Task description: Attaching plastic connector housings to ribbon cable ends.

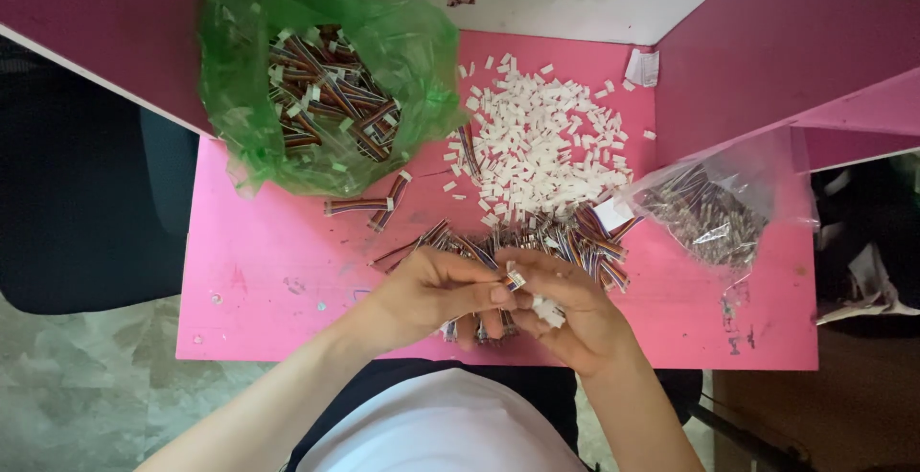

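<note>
The main risk lay in how much both hands carried at once. The left hand [436, 295] pinched the end of a wire lead [515, 279] between thumb and forefinger while more leads hung bunched under its fingers, so any slackening could have let the spare ones slide off the near edge of the pink table [278, 280] into the lap. The right hand [570, 314] was curled around a few white plugs [549, 312], its fingertips meeting the left's at the lead's tip; a plug could easily have slipped from that cupped palm, or been pushed on crooked, since the parts were tiny and partly hidden by the fingers. The loose heap of leads [565, 237] sat just beyond the knuckles, near enough for a wrist to scatter it into the pile of white plugs [537, 141] behind. The held lead looked short and flat, a ribbon of coloured strands with a pale tip; whether that tip already wore a plug could not be told. A green bag [240, 98] of more leads stood open at the far left, and a clear bag [714, 213] lay at the right.
</note>
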